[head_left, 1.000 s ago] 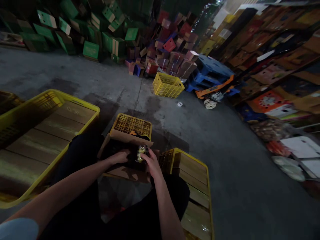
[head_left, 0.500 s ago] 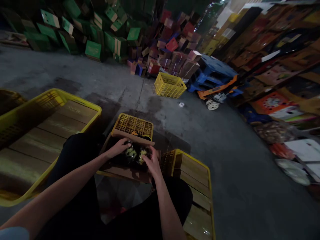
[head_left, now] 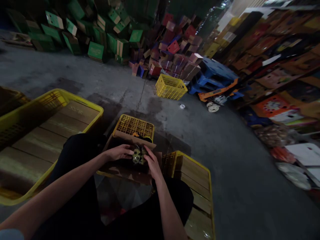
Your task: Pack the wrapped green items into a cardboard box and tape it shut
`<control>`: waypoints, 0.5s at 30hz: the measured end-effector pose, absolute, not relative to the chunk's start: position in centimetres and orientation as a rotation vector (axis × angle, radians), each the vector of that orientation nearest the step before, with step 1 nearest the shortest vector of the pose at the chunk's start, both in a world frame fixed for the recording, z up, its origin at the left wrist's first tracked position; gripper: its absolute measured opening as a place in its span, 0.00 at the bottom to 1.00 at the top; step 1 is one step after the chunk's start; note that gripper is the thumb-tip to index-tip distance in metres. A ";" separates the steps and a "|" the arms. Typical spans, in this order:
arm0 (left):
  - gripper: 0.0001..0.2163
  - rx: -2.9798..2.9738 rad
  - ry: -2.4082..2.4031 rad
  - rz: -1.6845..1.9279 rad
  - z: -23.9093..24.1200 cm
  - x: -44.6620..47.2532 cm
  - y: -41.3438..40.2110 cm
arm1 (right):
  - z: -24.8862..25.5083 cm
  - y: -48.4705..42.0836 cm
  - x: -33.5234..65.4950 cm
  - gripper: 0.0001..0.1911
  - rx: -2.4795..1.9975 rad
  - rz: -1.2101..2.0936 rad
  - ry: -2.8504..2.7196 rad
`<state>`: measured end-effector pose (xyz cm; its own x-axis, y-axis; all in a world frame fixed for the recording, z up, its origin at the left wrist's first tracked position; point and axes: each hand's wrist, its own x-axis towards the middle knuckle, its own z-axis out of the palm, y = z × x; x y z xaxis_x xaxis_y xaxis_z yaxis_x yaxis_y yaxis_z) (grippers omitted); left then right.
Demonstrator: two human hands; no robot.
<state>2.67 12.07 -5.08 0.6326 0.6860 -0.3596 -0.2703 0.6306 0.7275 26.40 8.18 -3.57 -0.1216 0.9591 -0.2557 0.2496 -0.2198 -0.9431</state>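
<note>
Between my two hands are shiny clear-wrapped packs (head_left: 139, 156) with pale yellow-green and dark patches. They are close together over an open cardboard box (head_left: 125, 173) between my knees. My left hand (head_left: 120, 152) grips the packs from the left, its thumb and fingertips against the wrap. From the right, my right hand (head_left: 151, 162) closes its fingers on the other side. Shadow hides most of the box's inside. Past the raised far flap lies a black and orange object (head_left: 136, 134), partly hidden, by an upturned yellow crate (head_left: 135, 125).
Large yellow crates with flat cardboard boxes stand at left (head_left: 92, 107) and right (head_left: 208, 186). Ahead on the concrete floor are another yellow crate (head_left: 171, 87), a white roll (head_left: 182, 106) and an orange pallet jack (head_left: 220, 90). Green cartons (head_left: 96, 50) lie heaped behind.
My hands have come closer together, bringing the packs side by side and slightly higher in the box. My left hand has shifted right and turned. The view has tilted slightly.
</note>
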 end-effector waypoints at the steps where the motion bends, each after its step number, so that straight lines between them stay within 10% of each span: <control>1: 0.21 0.687 0.653 0.583 -5.2 2.7 12.0 | -3.6 8.0 26.4 0.28 -1.480 1.403 -1.358; 15: 0.27 0.859 0.804 0.648 -5.4 3.2 11.1 | -4.1 8.2 27.1 0.19 -1.608 1.139 -1.566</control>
